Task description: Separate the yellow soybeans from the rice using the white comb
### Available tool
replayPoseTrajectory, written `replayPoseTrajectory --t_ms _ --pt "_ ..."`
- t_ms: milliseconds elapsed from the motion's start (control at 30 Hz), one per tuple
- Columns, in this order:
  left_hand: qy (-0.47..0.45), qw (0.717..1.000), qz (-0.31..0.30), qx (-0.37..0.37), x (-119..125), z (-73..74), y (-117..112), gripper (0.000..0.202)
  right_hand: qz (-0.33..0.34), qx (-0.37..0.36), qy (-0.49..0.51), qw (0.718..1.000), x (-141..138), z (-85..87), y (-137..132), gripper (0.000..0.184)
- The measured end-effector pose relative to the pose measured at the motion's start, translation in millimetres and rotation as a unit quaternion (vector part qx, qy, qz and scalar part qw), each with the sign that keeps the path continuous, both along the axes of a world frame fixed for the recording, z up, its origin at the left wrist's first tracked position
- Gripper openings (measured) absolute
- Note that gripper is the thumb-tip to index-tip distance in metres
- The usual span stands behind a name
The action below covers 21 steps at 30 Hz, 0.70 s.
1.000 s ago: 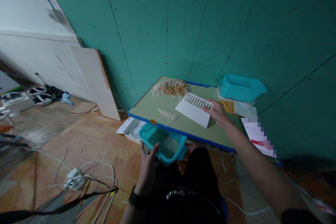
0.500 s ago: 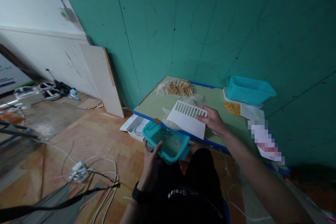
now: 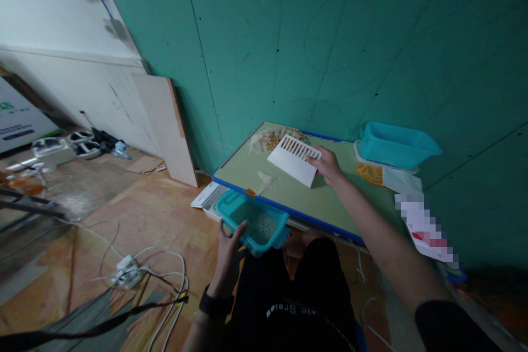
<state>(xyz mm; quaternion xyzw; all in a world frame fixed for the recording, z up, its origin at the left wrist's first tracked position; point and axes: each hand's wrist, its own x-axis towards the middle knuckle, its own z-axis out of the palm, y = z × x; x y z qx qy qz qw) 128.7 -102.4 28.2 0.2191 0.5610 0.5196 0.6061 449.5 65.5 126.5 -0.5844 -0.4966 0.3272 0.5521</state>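
Note:
My left hand [image 3: 230, 239] grips a teal plastic container [image 3: 281, 235] by its near left side, holding it just under the table's front edge. Pale rice-like grains [image 3: 264, 225] cover part of its bottom. In my right hand [image 3: 325, 164] is a white slotted scraper [image 3: 292, 168], held by its right end above the table [image 3: 330, 198]. Its slotted edge partly covers a pile of tan beans and pale grains [image 3: 264, 142] at the back left. A small patch of grains [image 3: 267, 180] lies closer to the front edge.
A second teal container [image 3: 398, 146] stands at the back right of the table. Beside it lie a yellow-and-white packet [image 3: 381, 176] and a white-and-red packet [image 3: 429, 236]. On the floor at left are cables and a white power strip [image 3: 127, 272]. A board [image 3: 165, 126] leans against the wall.
The scraper in my right hand has moved from the front edge back toward the pile. Grains were falling into the container earlier; none fall now. The container has shifted slightly left.

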Motion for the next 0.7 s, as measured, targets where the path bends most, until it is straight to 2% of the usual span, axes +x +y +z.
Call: replayPoseTrajectory --t_ms 100,233,433,567,700 --pt "0.007 1.000 -0.021 0.017 -4.4 3.1 -0.7 0.105 0.013 -0.016 -0.024 1.000 -10.2 0.4 19.2 0.051" --pt "-0.001 1.000 -0.016 0.011 -4.5 2.3 0.7 0.106 0.037 -0.032 -0.032 0.998 -21.8 1.3 23.2 0.051" --pt "-0.018 0.999 0.021 -0.018 3.9 -4.5 2.9 0.127 0.089 -0.037 -0.008 0.995 -36.8 -7.0 6.2 0.047" --pt "-0.023 0.998 0.050 -0.016 14.5 -6.5 -1.4 0.126 0.129 -0.033 0.000 0.991 -43.9 -8.8 -9.6 0.050" --pt "-0.021 0.998 0.052 -0.016 21.4 -3.7 -6.3 0.127 0.164 -0.044 0.018 0.985 -48.6 -5.3 -22.1 0.055"
